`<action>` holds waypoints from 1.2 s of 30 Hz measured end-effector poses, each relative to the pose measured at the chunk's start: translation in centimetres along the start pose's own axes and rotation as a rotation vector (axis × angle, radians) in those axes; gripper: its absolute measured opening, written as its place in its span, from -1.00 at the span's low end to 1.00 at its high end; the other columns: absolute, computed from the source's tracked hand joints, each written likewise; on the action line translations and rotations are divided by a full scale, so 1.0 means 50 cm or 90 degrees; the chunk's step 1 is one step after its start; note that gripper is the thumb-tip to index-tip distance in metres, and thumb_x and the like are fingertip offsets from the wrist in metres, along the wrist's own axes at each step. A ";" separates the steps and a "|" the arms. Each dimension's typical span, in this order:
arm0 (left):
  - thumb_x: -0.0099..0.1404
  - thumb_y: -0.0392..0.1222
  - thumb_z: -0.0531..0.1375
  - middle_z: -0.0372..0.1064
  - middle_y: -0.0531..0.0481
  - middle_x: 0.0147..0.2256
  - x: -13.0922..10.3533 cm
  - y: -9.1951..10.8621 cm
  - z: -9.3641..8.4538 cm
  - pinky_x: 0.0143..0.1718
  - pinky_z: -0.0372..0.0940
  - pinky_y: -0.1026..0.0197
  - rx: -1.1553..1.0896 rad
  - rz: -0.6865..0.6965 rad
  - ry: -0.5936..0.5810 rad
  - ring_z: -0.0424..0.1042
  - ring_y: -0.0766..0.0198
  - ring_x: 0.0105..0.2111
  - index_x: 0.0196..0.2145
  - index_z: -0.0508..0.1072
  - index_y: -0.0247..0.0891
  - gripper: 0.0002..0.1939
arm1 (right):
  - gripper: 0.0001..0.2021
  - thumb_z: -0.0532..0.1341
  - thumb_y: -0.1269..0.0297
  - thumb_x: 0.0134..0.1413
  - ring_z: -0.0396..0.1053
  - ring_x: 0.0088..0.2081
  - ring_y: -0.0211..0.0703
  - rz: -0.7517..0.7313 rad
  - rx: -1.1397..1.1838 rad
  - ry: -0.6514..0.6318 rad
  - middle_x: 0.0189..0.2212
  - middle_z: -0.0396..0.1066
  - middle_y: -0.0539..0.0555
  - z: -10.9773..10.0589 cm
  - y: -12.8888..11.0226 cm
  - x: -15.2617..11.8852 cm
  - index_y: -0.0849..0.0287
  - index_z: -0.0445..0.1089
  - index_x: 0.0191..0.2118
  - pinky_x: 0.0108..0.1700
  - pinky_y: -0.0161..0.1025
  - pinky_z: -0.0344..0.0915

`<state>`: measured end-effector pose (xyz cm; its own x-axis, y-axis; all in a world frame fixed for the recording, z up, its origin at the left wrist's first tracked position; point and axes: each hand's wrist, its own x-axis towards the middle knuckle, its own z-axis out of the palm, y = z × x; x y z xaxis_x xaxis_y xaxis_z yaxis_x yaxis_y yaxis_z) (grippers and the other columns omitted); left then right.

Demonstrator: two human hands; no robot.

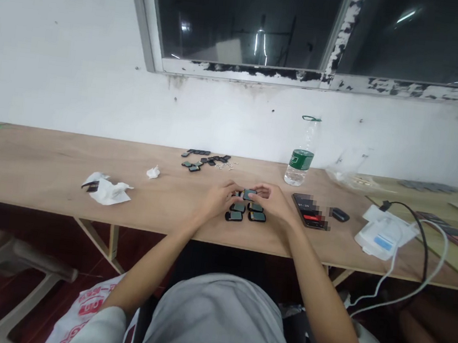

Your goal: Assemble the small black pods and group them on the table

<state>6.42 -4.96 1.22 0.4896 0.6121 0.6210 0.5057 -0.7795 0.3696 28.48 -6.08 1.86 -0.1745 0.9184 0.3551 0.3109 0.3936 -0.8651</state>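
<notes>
Several small dark pieces with grey-green faces lie in two short columns near the table's front edge, among them a front left piece (pixel 234 216) and a front right piece (pixel 257 216). Just behind them, my right hand (pixel 268 197) has its fingers closed on another such piece (pixel 248 195), which is raised or tilted. My left hand (pixel 222 197) is at the left of that piece, fingers curled in close to the left column; what its fingertips touch is too small to tell.
Behind are more dark pieces (pixel 195 167) and tiny white bits (pixel 225 165). A water bottle (pixel 300 161), phone (pixel 310 211), black oval object (pixel 339 214) and white box with cables (pixel 381 237) stand or lie rightward. Crumpled tissues (pixel 112 191) lie left on the wooden table (pixel 46 166).
</notes>
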 end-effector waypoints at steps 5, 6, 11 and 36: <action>0.35 -0.17 0.28 0.54 -0.07 -0.15 -0.002 -0.005 0.001 -0.15 0.43 0.16 0.015 0.015 0.067 0.54 0.18 -0.22 -0.18 0.61 -0.20 -0.87 | -0.68 0.40 0.12 0.00 0.53 -0.22 -0.05 -0.003 0.030 -0.015 -0.19 0.58 0.18 0.000 -0.015 -0.006 0.21 0.51 -0.17 -0.16 -0.15 0.45; 0.34 -0.17 0.29 0.55 -0.08 -0.15 -0.002 -0.005 -0.001 -0.11 0.44 0.14 0.005 0.014 0.076 0.55 0.17 -0.20 -0.21 0.62 -0.20 -0.88 | -0.68 0.40 0.12 0.00 0.53 -0.24 -0.06 -0.007 0.030 -0.014 -0.20 0.58 0.18 -0.001 -0.016 -0.007 0.21 0.52 -0.17 -0.17 -0.16 0.44; 0.20 -0.19 0.39 0.59 -0.08 -0.15 0.002 0.003 0.002 -0.11 0.50 0.10 -0.186 -0.104 0.090 0.58 0.12 -0.18 -0.22 0.61 -0.21 -0.83 | -0.65 0.41 0.10 -0.02 0.51 -0.25 -0.07 -0.022 0.024 -0.023 -0.20 0.59 0.17 0.000 -0.023 -0.009 0.22 0.53 -0.17 -0.20 -0.18 0.42; 0.21 -0.04 0.33 0.54 -0.12 -0.19 -0.001 -0.077 -0.065 -0.14 0.42 0.12 -0.128 -0.230 -0.061 0.52 0.14 -0.19 -0.19 0.52 -0.29 -0.70 | -0.86 0.30 0.34 0.03 0.49 -0.29 -0.09 0.078 -0.305 0.161 -0.30 0.57 0.11 -0.061 0.100 0.018 0.20 0.47 -0.23 -0.19 -0.24 0.32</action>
<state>2.16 -2.41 2.00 0.3752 0.8528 0.3632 0.5128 -0.5174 0.6851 32.73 -3.15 -1.04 0.1018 0.9164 0.3872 0.7155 0.2030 -0.6685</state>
